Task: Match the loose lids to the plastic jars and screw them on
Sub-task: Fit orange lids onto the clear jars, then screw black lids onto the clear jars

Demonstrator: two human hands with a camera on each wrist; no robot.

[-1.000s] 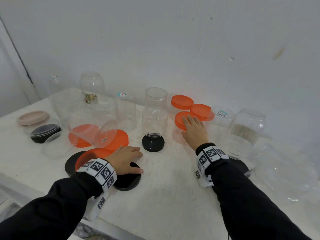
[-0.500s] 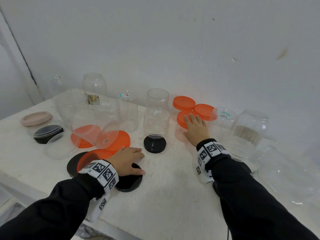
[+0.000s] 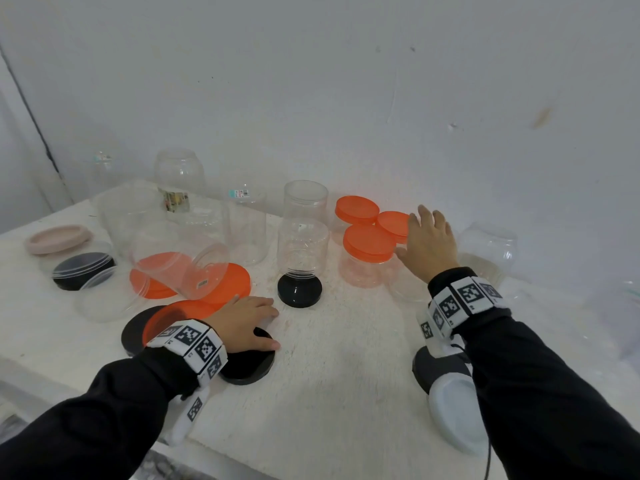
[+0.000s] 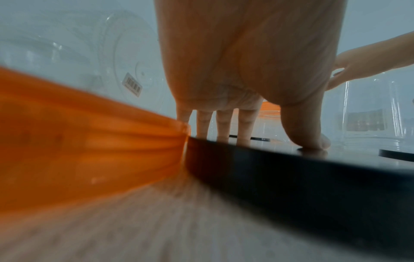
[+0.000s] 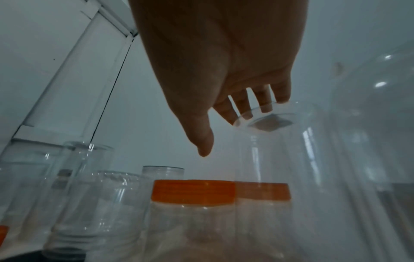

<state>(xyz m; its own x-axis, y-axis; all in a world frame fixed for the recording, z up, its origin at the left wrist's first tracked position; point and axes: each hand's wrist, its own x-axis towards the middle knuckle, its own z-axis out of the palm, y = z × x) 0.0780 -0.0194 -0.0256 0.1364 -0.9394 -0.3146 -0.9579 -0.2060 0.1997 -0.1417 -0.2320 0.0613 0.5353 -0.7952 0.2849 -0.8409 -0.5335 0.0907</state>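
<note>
Clear plastic jars crowd the white table (image 3: 346, 393), most still lidless, so I judge the task barely begun; three orange-capped jars (image 3: 369, 259) stand together near the wall and one inverted jar on a black lid (image 3: 299, 291) looks closed; loose orange and black lids lie at front left; the left hand (image 3: 242, 323) rests flat, fingers straight, on a black lid (image 3: 247, 367); the right hand (image 3: 429, 244) hovers spread wide, holding nothing; sticker labels show barcodes only, unreadable.

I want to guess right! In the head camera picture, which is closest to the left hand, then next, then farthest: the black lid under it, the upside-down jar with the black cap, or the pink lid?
1. Black lid, under the left hand.
2. Upside-down jar, just ahead, slightly right.
3. Pink lid, far left.
</note>
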